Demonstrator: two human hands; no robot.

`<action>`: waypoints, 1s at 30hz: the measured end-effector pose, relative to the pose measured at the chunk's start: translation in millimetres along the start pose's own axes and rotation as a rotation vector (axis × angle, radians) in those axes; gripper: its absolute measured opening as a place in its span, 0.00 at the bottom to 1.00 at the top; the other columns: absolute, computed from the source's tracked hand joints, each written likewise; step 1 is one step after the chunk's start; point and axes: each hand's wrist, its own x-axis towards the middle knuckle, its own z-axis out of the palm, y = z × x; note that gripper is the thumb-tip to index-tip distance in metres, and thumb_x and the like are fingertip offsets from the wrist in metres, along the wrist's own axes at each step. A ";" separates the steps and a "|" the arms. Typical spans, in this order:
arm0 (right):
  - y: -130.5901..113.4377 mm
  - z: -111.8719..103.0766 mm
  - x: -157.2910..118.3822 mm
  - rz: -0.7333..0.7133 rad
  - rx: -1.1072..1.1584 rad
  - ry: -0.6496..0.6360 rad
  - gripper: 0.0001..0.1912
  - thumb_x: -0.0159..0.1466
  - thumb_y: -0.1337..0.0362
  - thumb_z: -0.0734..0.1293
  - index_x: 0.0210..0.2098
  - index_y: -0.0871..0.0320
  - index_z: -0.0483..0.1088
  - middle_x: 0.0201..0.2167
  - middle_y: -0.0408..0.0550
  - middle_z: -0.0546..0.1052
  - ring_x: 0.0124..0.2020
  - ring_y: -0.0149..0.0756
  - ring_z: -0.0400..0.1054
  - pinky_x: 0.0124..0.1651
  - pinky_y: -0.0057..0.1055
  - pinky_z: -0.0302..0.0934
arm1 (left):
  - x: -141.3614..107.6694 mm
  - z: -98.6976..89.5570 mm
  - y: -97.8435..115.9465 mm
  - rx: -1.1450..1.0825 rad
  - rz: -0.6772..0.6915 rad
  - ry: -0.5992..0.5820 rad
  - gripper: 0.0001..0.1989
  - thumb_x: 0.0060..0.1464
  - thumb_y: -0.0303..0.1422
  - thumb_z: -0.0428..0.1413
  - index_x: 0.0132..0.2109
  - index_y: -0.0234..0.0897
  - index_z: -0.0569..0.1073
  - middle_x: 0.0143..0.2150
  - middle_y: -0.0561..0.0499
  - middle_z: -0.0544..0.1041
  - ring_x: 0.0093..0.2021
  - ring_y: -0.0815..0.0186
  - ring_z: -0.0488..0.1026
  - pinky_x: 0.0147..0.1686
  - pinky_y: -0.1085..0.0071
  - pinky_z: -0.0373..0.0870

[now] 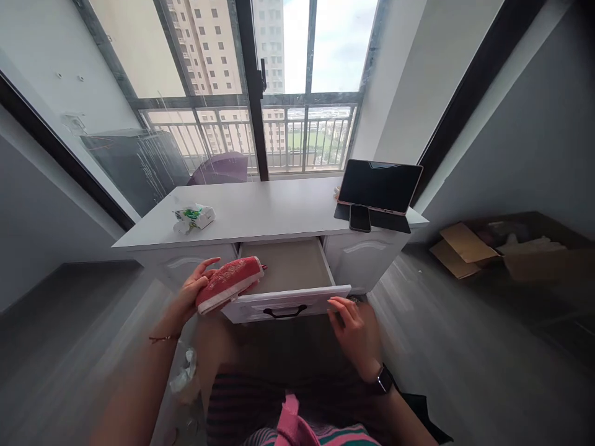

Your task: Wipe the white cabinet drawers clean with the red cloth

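Note:
My left hand (195,290) grips a red pouch (231,280) by its left end. The pouch is long and soft-looking, with white trim, pale patterning and a small red tab at its right end. It is held over the left front corner of a pulled-out white drawer (283,296) with a dark handle (285,312). Inside, the bare beige bottom shows. Near the drawer's right front corner is my right hand (351,325), fingers loosely bent and apart, holding nothing; whether the fingertips touch the drawer front, I cannot tell.
On the white desk (274,207) lie a tissue pack (195,217) at left, and a tablet (380,186) with a phone (359,218) at right. An open cardboard box (534,263) stands on the floor at right. A bag with white crumpled stuff (186,375) is by my left leg.

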 end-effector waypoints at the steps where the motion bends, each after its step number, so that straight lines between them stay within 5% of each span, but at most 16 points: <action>1: 4.8 -7.1 7.5 -0.010 -0.065 0.010 0.13 0.67 0.61 0.60 0.50 0.53 0.68 0.48 0.51 0.73 0.52 0.42 0.66 0.56 0.44 0.61 | -17.1 2.3 -6.1 -0.091 -0.015 0.069 0.33 0.41 0.28 0.56 0.58 0.42 0.64 0.45 0.49 0.77 0.29 0.68 0.73 0.24 0.75 0.70; 6: 39.8 -16.7 29.2 -0.032 -0.225 -0.026 0.19 0.68 0.53 0.58 0.54 0.53 0.67 0.52 0.51 0.73 0.59 0.44 0.60 0.60 0.48 0.57 | -94.6 23.8 -56.8 -0.393 -0.079 0.218 0.32 0.47 0.45 0.60 0.58 0.45 0.65 0.51 0.44 0.75 0.37 0.59 0.77 0.35 0.63 0.77; 10: 61.2 -11.2 30.6 0.007 -0.169 -0.123 0.21 0.68 0.51 0.56 0.52 0.53 0.69 0.49 0.50 0.74 0.52 0.41 0.67 0.54 0.41 0.63 | -128.6 34.1 -87.1 -0.412 -0.057 0.391 0.36 0.37 0.41 0.67 0.55 0.46 0.66 0.50 0.46 0.74 0.37 0.61 0.76 0.36 0.63 0.77; 15: 60.8 -11.4 32.1 0.073 -0.069 -0.113 0.20 0.67 0.49 0.56 0.49 0.50 0.71 0.46 0.48 0.75 0.42 0.37 0.72 0.42 0.32 0.68 | -125.7 40.5 -95.5 0.112 0.262 0.948 0.31 0.37 0.40 0.67 0.49 0.43 0.67 0.48 0.49 0.70 0.44 0.60 0.72 0.47 0.60 0.71; 17: 57.0 -12.8 33.1 0.085 -0.045 -0.105 0.19 0.67 0.50 0.57 0.48 0.49 0.72 0.46 0.47 0.75 0.40 0.37 0.72 0.39 0.31 0.68 | -113.2 50.0 -103.0 0.396 0.391 1.060 0.28 0.42 0.40 0.64 0.50 0.41 0.66 0.49 0.47 0.68 0.49 0.57 0.69 0.54 0.55 0.65; 20: 52.6 -14.7 33.7 0.101 -0.026 -0.094 0.18 0.66 0.50 0.57 0.48 0.48 0.72 0.45 0.47 0.75 0.39 0.37 0.72 0.37 0.30 0.68 | -87.6 72.6 -126.1 0.634 0.495 0.968 0.24 0.47 0.39 0.60 0.50 0.38 0.65 0.49 0.44 0.68 0.51 0.54 0.67 0.55 0.55 0.63; 24: 51.6 -15.6 34.2 0.108 -0.011 -0.092 0.18 0.66 0.50 0.57 0.47 0.47 0.72 0.44 0.47 0.75 0.39 0.38 0.73 0.36 0.31 0.68 | -56.9 100.0 -161.2 0.606 0.481 0.731 0.18 0.51 0.37 0.57 0.47 0.36 0.65 0.44 0.44 0.68 0.46 0.55 0.69 0.51 0.56 0.66; 30: 54.2 -14.7 34.8 0.102 -0.012 -0.105 0.17 0.66 0.51 0.57 0.47 0.47 0.72 0.44 0.46 0.75 0.39 0.37 0.72 0.36 0.31 0.68 | -45.7 106.5 -177.4 0.600 0.485 0.736 0.18 0.51 0.37 0.57 0.48 0.36 0.64 0.46 0.43 0.65 0.51 0.53 0.65 0.54 0.51 0.63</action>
